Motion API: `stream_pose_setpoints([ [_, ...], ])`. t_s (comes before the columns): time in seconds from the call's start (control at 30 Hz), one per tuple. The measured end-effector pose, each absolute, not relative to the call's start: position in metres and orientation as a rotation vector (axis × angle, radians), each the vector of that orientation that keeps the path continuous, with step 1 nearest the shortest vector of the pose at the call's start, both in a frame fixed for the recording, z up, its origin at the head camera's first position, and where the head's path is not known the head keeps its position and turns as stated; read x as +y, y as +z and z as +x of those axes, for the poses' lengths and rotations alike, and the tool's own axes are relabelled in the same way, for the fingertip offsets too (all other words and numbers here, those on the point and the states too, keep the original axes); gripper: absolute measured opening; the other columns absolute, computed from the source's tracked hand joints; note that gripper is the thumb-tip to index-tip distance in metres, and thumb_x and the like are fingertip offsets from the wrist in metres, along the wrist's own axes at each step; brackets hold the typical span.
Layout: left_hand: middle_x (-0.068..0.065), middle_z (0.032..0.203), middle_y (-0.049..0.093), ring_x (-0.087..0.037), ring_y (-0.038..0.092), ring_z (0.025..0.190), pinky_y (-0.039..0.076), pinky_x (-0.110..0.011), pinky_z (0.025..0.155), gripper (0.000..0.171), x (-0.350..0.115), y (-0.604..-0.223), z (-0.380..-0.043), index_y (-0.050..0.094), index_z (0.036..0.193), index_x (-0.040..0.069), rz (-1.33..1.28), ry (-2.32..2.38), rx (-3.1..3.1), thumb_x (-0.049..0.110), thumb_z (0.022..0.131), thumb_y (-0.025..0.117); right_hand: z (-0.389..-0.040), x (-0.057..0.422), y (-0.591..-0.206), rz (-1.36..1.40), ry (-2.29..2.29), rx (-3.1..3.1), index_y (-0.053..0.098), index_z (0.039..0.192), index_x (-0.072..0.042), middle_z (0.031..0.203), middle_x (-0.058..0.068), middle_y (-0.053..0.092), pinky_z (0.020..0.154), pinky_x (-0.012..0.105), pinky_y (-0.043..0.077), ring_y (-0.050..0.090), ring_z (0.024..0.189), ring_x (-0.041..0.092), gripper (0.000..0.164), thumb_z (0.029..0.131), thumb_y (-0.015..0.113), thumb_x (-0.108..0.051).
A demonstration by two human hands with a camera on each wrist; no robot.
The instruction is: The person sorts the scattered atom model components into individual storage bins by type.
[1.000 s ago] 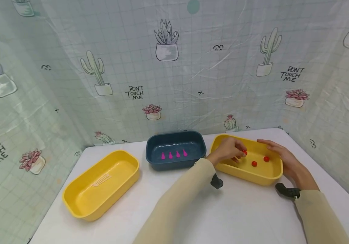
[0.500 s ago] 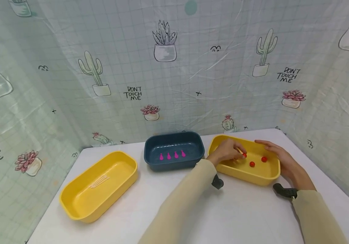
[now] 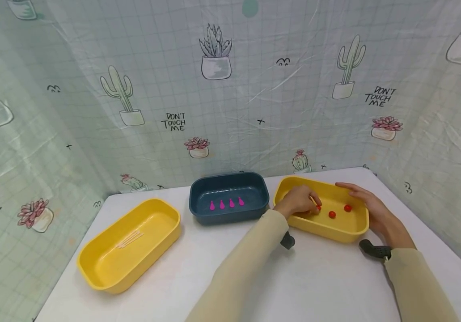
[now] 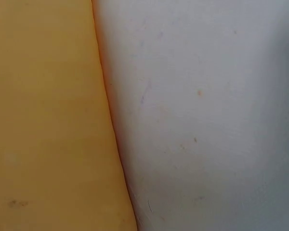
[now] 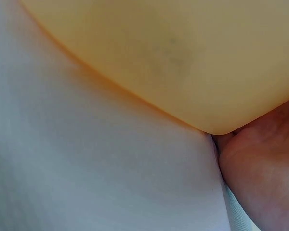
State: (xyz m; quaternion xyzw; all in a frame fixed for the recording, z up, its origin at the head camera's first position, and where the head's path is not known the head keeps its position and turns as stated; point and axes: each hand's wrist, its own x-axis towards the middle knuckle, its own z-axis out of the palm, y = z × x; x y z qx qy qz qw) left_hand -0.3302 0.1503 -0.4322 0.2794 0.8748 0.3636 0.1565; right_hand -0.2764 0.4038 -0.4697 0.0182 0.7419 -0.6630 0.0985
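Observation:
In the head view, my left hand (image 3: 298, 200) reaches down into the right-hand yellow tray (image 3: 324, 230) and pinches a small red ball (image 3: 319, 208) at its fingertips. Two more red balls, one nearer (image 3: 332, 214) and one farther right (image 3: 348, 208), lie on the tray floor. My right hand (image 3: 378, 214) rests against the tray's right end, fingers stretched along the outside toward the back corner. Its thumb is hidden. The right wrist view shows the tray wall (image 5: 159, 53) beside part of the right hand (image 5: 265, 168). Only the tray's side (image 4: 48, 115) shows in the left wrist view.
A dark blue tray (image 3: 230, 218) with several pink pin-shaped pieces (image 3: 231, 203) stands at the back middle. Another yellow tray (image 3: 150, 264) at the left holds several thin pale sticks (image 3: 129, 239). A cactus-print curtain (image 3: 230, 98) hangs behind the white table (image 3: 315, 281).
My left fingertips have sunk slightly lower in the tray around the red ball. My right hand has stayed at the tray's end. The head view has shifted a little.

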Motion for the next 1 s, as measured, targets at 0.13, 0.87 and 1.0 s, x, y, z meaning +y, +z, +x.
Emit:
stream_pose_setpoints([
  [0.13,0.007,0.093,0.069,-0.011,0.055,0.078,0.045,-0.017,0.064,0.015,0.151,-0.431,-0.331,0.082,0.103,0.014,0.866,0.977,2.546,0.018,0.088,0.082,-0.277,0.405,-0.469,0.059,-1.955,2.200,0.034,0.161,-0.038,0.172,0.001,0.015,0.097,0.016,0.053,0.046,0.126,0.002,0.052,0.110,0.040,-0.042],
  [0.87,0.006,0.101,0.073,-0.009,0.057,0.083,0.049,-0.016,0.072,0.024,0.146,-0.422,-0.332,0.079,0.114,0.015,0.876,0.889,2.586,0.016,0.090,0.081,-0.278,0.404,-0.468,0.069,-1.977,2.163,0.034,0.162,-0.037,0.172,-0.001,0.015,0.097,0.015,0.054,0.045,0.126,0.003,0.052,0.111,0.040,-0.040],
  [1.0,0.006,0.096,0.073,-0.008,0.058,0.081,0.049,-0.014,0.072,0.024,0.142,-0.420,-0.333,0.078,0.116,0.015,0.897,0.894,2.581,0.014,0.091,0.079,-0.277,0.404,-0.468,0.073,-1.974,2.162,0.033,0.162,-0.037,0.170,-0.002,0.020,0.097,0.015,0.054,0.047,0.126,0.003,0.052,0.110,0.041,-0.040],
])
